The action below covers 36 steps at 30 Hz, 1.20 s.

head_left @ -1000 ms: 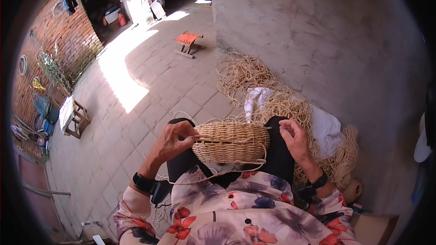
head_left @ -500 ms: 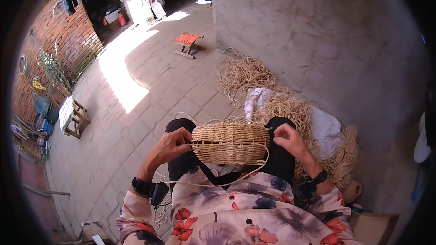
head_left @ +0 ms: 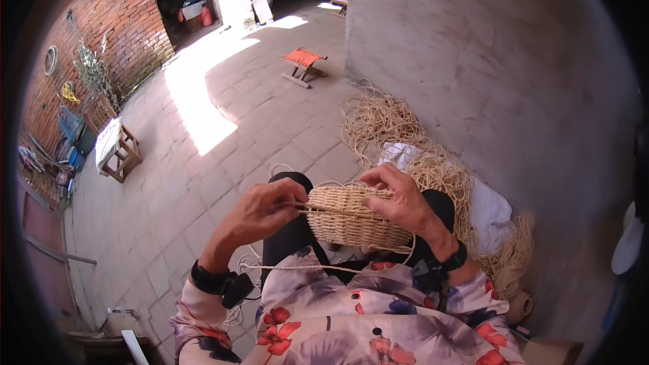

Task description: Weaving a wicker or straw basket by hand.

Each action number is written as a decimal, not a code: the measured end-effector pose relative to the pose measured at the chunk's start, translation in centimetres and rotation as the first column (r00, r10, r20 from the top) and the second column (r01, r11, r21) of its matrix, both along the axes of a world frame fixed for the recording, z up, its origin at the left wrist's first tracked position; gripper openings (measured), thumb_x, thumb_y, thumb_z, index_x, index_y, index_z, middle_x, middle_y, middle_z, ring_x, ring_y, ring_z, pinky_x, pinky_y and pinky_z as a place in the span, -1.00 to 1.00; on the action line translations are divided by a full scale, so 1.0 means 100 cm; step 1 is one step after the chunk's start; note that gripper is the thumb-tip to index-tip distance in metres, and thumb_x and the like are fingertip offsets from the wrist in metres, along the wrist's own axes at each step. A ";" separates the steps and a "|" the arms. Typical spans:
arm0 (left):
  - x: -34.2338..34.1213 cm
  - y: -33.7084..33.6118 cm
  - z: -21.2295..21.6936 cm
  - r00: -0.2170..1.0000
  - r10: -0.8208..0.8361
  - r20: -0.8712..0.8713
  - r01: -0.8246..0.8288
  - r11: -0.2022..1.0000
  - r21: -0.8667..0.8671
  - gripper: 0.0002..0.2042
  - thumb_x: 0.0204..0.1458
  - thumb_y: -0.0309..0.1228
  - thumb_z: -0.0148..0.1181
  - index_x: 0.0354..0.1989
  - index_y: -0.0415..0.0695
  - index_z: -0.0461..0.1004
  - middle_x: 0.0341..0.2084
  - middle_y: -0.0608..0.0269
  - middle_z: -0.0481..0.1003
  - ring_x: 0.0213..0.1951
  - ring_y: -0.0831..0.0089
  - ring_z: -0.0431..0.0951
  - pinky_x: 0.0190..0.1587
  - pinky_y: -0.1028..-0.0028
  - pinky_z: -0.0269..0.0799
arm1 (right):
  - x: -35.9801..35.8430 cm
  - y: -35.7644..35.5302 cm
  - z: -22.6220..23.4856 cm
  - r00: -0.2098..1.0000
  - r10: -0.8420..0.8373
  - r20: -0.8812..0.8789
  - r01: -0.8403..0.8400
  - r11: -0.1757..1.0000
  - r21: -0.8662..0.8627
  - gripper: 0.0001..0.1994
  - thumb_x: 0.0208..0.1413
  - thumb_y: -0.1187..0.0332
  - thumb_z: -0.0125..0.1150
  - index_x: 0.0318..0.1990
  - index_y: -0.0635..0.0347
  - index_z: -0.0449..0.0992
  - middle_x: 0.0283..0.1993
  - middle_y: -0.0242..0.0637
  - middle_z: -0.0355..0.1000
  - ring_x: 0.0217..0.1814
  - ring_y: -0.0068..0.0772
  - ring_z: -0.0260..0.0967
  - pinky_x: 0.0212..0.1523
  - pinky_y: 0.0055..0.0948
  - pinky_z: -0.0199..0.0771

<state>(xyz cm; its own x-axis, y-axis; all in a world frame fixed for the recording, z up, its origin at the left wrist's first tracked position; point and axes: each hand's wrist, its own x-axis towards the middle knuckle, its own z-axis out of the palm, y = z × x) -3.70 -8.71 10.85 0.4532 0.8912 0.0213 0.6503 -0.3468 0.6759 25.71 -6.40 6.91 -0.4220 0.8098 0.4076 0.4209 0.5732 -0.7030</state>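
Observation:
A small straw-coloured woven basket (head_left: 338, 227) rests across my knees, with rows of twisted cord. At its left end my left hand (head_left: 260, 211) is closed in a pinch on a thin strand (head_left: 305, 205), which runs along the basket toward the right. My right hand (head_left: 405, 208) lies over the right part of the basket, fingers curled at its far edge and thumb on the near face. Its palm side is hidden. A loose cord (head_left: 318, 268) hangs from the basket's right end and loops left across my lap.
A big heap of loose cord (head_left: 382, 118) lies along the wall at right, partly over white sacking (head_left: 490, 209). An orange-topped folding stool (head_left: 304, 59) stands ahead on the paving. At far left is a wooden stool (head_left: 122, 149) with a pale cover.
My right hand has moved left, from beside the basket's right end onto the basket. My left hand pinches the strand a little beyond the left end. The view has shifted slightly.

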 end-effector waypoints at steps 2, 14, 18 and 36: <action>0.001 -0.003 0.011 0.774 -0.179 0.608 0.181 0.982 0.059 -0.87 0.04 -0.59 0.21 -0.23 -0.18 0.49 -0.42 0.22 0.55 -0.37 0.36 0.57 -0.23 0.35 0.46 | -0.026 -0.006 0.014 0.994 0.109 -0.017 -0.107 0.992 0.068 -0.65 0.09 0.41 0.28 0.03 0.27 0.44 -0.26 -0.24 0.51 -0.24 -0.42 0.49 -0.12 -0.43 0.49; 0.050 0.007 -0.070 0.838 -0.033 0.544 -0.078 0.981 0.179 -0.91 0.07 -0.57 0.24 -0.26 -0.25 0.56 -0.43 0.09 0.59 -0.37 0.37 0.64 -0.29 0.46 0.52 | -0.026 -0.033 -0.001 0.986 -0.067 0.150 0.017 0.949 0.315 -0.83 0.01 0.55 0.29 -0.21 0.21 0.54 -0.40 -0.20 0.43 -0.38 -0.12 0.47 -0.37 -0.25 0.48; 0.063 0.013 -0.101 0.911 -0.116 0.397 -0.029 0.939 0.342 -0.92 0.02 -0.49 0.26 -0.33 -0.20 0.55 -0.46 0.09 0.55 -0.38 0.17 0.60 -0.29 0.32 0.50 | -0.017 -0.027 -0.017 0.969 -0.068 0.239 -0.008 0.953 0.303 -0.87 -0.01 0.55 0.26 -0.27 0.22 0.52 -0.37 -0.18 0.44 -0.35 -0.08 0.48 -0.34 -0.21 0.48; 0.064 0.009 -0.123 0.968 0.053 0.244 -0.152 0.899 0.410 -0.92 0.00 -0.42 0.24 -0.36 -0.12 0.56 -0.50 0.17 0.47 -0.37 0.16 0.55 -0.32 0.28 0.47 | -0.033 -0.028 -0.037 0.877 -0.144 0.458 0.053 0.977 0.207 -0.91 0.06 0.40 0.20 -0.40 0.18 0.44 -0.56 -0.11 0.45 -0.51 0.00 0.48 -0.44 -0.11 0.47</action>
<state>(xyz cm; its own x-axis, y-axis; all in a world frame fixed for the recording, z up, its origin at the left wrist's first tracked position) 2.73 -7.80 -1.48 0.2988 0.8162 0.4945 0.5493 -0.5708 0.6103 22.37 -9.19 3.18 -0.5218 0.7881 0.3264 0.7351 0.6096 -0.2968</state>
